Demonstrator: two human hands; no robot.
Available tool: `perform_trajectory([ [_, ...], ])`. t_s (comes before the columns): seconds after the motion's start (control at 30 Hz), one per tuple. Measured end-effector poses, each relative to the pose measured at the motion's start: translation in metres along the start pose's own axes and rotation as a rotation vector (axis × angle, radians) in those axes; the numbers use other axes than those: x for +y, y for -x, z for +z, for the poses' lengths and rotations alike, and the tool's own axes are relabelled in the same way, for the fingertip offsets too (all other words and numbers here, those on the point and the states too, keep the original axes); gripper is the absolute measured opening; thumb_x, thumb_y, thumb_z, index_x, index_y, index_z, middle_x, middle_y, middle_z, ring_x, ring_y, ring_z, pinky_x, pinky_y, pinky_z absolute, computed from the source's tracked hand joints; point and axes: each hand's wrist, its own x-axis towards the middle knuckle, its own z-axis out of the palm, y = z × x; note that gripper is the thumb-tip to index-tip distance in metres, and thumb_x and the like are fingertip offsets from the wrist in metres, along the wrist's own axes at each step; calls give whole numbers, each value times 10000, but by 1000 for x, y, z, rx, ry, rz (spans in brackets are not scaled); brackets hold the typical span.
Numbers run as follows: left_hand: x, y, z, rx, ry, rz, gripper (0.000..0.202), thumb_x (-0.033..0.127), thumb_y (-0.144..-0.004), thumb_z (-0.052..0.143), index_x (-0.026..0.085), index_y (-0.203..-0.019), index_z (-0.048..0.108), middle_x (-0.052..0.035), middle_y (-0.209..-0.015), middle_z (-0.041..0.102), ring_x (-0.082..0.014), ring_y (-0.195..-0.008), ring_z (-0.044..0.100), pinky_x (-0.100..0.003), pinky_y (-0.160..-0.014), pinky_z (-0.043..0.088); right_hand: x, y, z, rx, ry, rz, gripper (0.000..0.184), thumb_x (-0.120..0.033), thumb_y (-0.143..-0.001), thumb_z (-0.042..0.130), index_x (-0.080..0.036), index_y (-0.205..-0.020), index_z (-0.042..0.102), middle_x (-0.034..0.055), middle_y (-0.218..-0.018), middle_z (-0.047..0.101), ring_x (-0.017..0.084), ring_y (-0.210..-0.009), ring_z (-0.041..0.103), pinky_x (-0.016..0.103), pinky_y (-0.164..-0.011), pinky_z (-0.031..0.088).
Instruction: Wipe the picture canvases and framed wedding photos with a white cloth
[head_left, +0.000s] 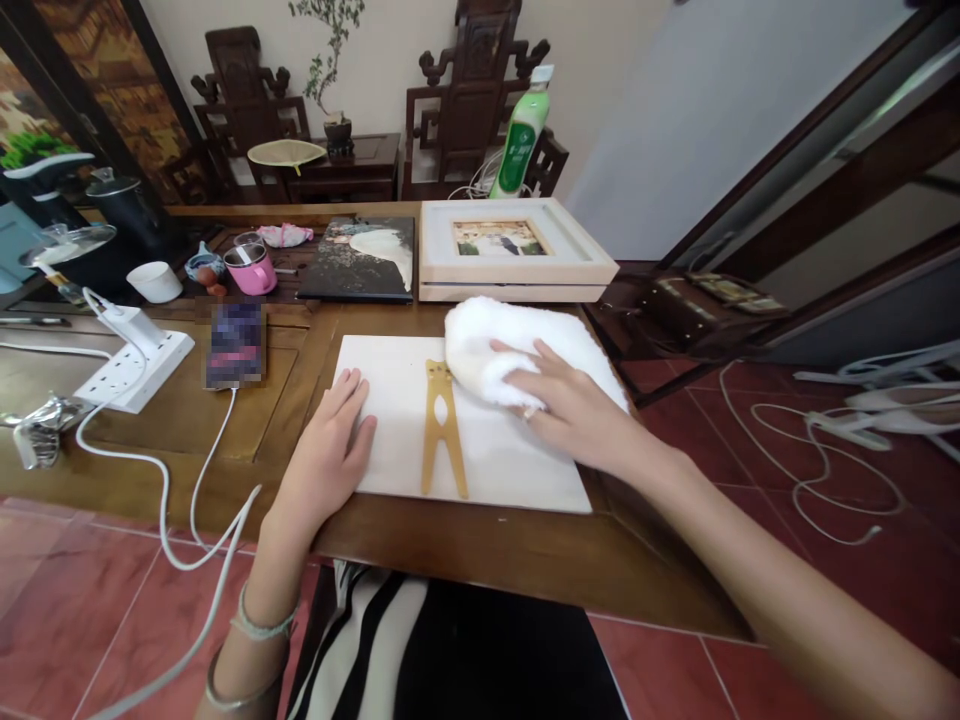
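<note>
My left hand (pixel 335 440) lies flat on the left edge of a white board (pixel 390 450), fingers stretched out and holding nothing. My right hand (pixel 559 400) grips a bunched part of a white fluffy cloth (pixel 480 330), which spreads over the board's upper right corner and onto the table. A yellowish-brown, two-legged flat piece (pixel 442 445) with an oval opening rests on the board between my hands. Its upper end is close to the cloth, and its legs point towards me.
Behind the board are a light wooden box frame (pixel 517 285), a dark picture panel (pixel 337 265) and a green bottle (pixel 521 140). To the left are a pink mug (pixel 255 275), a phone (pixel 235 345) on a cable and a power strip (pixel 142 365). Loose cables hang over the front edge.
</note>
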Motion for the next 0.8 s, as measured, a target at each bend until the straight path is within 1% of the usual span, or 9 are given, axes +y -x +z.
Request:
perform_trajectory([
  [0.1,0,0,0,3,3,-1,447,288,-951,381,134,-1361,467,-147,-1497,385,-237,-1425,274,-458,-1168,240,-29,36,-7,-29,-43,-44,285,-40,-679,428,-207,-828,605,109,-1412,514,272,-1395,344,597,-1156,215],
  [0.17,0,0,0,3,-3,-5,454,290,-952,379,109,-1358,470,-160,-1495,383,-244,-1426,273,-457,-1169,238,-49,60,-11,-50,-66,-62,290,-18,-640,422,-211,-763,601,83,-1458,464,264,-1401,333,595,-1163,212],
  [0.27,0,0,0,3,-13,-5,462,293,-954,374,89,-1356,470,-172,-1496,377,-252,-1426,270,-460,-1168,236,-72,87,-15,-84,-112,-79,308,1,-604,409,-228,-697,593,26,-1438,492,252,-1420,290,604,-1164,218],
  [0.37,0,0,1,0,-26,1,463,292,-958,367,92,-1365,461,-166,-1500,373,-246,-1430,263,-456,-1170,234,-79,97,-17,-104,-139,-98,320,3,-606,411,-230,-699,609,12,-1414,520,254,-1419,290,608,-1160,229],
  [0.43,-1,1,0,-6,-36,7,472,290,-960,362,72,-1368,453,-175,-1501,366,-242,-1433,254,-447,-1173,227,-74,95,-19,-125,-132,-128,315,9,-612,417,-224,-696,611,21,-1421,512,255,-1414,302,598,-1161,234],
  [0.5,0,1,0,-14,-41,10,476,289,-960,359,66,-1372,446,-180,-1505,357,-242,-1435,248,-450,-1174,223,-64,87,-19,-143,-120,-145,308,11,-622,423,-217,-705,614,40,-1443,486,254,-1407,318,584,-1162,238],
  [0.6,0,1,0,-19,-41,6,462,288,-961,359,105,-1377,442,-163,-1511,353,-240,-1436,245,-466,-1171,224,-44,66,-17,-130,-116,-113,291,-23,-645,439,-213,-759,628,72,-1463,457,264,-1383,366,579,-1158,241],
  [0.7,1,1,0,-22,-36,3,460,287,-958,363,108,-1374,444,-165,-1511,353,-243,-1437,242,-460,-1173,219,-22,38,-13,-73,-112,-61,246,-83,-701,452,-223,-801,629,77,-1391,542,282,-1352,416,591,-1151,241],
  [0.8,0,1,0,-20,-26,7,457,285,-957,366,121,-1376,441,-158,-1512,355,-240,-1436,245,-457,-1174,221,3,7,-8,-34,-83,1,187,-138,-783,454,-242,-808,606,45,-1202,670,294,-1307,474,590,-1135,281],
])
